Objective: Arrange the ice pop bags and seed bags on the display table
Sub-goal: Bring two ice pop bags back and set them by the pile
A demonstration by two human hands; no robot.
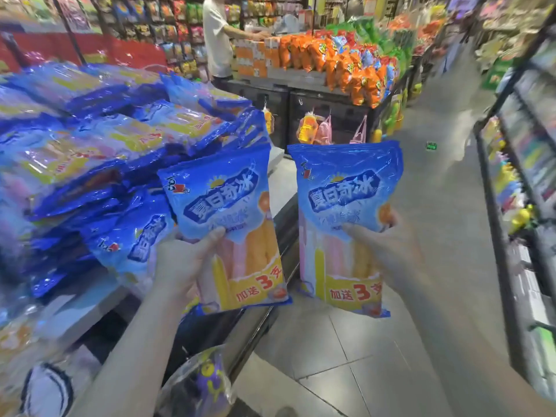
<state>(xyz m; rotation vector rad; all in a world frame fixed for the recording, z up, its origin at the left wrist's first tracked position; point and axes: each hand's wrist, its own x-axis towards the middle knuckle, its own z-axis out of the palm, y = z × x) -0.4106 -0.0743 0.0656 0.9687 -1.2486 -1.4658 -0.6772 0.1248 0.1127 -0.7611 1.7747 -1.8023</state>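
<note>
L hand [180, 263] grips ice pop bag [224, 218], R hand [388, 251] grips second bag [343, 218], aisle floor [436, 206] open

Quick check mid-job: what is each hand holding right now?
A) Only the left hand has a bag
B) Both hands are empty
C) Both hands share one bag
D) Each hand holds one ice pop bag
D: the left hand has a grip on one ice pop bag, while the right hand holds a second ice pop bag, held apart beside the display table.

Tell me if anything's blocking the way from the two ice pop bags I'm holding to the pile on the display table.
Nothing visible does. The left hand holds its ice pop bag right at the edge of the blue pile. The right hand holds its ice pop bag over the aisle floor, with only open air between.
</note>
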